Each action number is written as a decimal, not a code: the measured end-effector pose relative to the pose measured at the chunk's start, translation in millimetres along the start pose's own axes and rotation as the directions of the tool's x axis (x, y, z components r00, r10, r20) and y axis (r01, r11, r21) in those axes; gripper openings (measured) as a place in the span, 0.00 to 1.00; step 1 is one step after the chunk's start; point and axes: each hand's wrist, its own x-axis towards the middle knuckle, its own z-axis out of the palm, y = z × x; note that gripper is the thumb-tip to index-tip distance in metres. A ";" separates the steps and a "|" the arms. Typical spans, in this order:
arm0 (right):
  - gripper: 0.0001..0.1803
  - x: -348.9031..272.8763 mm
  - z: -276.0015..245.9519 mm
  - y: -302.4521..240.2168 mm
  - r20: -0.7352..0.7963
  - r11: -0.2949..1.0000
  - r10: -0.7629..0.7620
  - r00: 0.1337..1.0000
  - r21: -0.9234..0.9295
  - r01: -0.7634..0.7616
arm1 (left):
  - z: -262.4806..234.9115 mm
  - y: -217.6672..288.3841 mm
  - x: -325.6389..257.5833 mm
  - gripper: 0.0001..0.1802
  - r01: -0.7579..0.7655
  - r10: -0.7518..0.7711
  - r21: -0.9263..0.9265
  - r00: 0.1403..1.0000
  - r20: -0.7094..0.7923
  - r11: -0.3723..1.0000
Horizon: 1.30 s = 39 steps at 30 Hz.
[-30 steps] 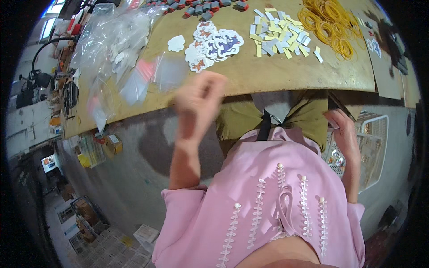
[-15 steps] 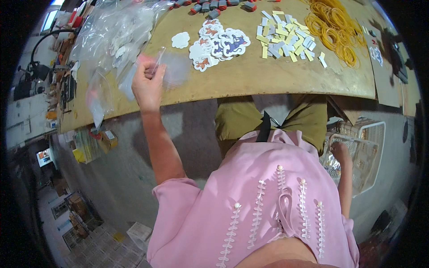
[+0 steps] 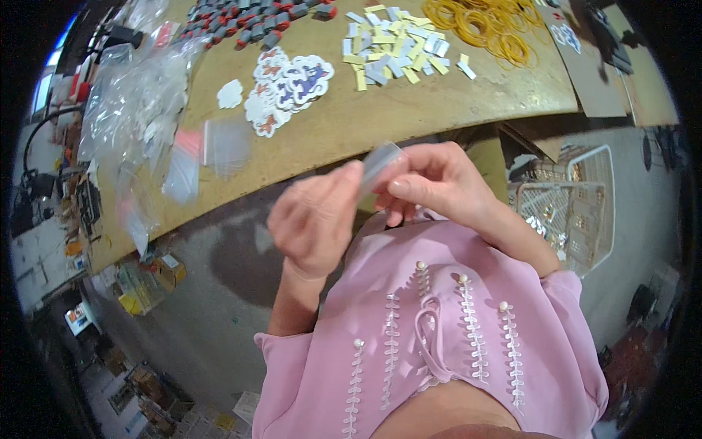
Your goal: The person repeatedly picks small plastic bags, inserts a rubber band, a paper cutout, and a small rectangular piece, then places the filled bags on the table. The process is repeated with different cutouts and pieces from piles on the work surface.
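Observation:
A small clear plastic bag (image 3: pixel 379 170) is held up between my two hands, in front of the table edge. My left hand (image 3: pixel 316 219) pinches one side of it, its fingers a little blurred. My right hand (image 3: pixel 450 184) is closed at the bag's other side, thumb toward me and fingers curled partly behind the plastic. On the table to the left lie a stack of similar clear bags (image 3: pixel 225 146) and a bag with a pink top band (image 3: pixel 183 172).
Beyond are printed cutouts (image 3: pixel 281 88), a white scalloped piece (image 3: pixel 229 94), grey-and-red pieces (image 3: pixel 248 22), yellow and grey strips (image 3: pixel 395 47) and yellow rubber bands (image 3: pixel 486 29). Plastic sheeting (image 3: pixel 131 102) covers the left side. A white basket (image 3: pixel 603 197) stands below right.
My left hand has moved from the bag stack toward my body with a small bag. My right hand has risen from beside the basket to meet it. The view has shifted.

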 end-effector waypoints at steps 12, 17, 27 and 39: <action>0.10 -8.6 -27.3 30.5 -0.092 0.995 -0.052 0.994 0.080 0.059 | 36.1 0.8 -5.9 0.19 0.162 -0.146 -0.134 0.982 0.121 0.978; 0.11 -3.9 -24.2 34.3 -0.191 0.996 -0.089 0.978 -0.012 0.088 | 26.3 26.0 10.4 0.09 0.572 -0.408 -0.388 0.806 0.428 0.723; 0.14 -9.8 -27.2 36.2 -0.170 0.983 0.007 0.985 -0.182 -0.038 | 45.7 23.6 -6.5 0.07 0.637 -0.557 -0.258 0.765 0.322 0.726; 0.06 -9.1 -33.0 38.2 -0.197 0.525 -0.646 0.737 -0.816 0.243 | 27.8 10.8 -1.2 0.05 0.210 -0.084 -0.270 0.907 0.413 0.940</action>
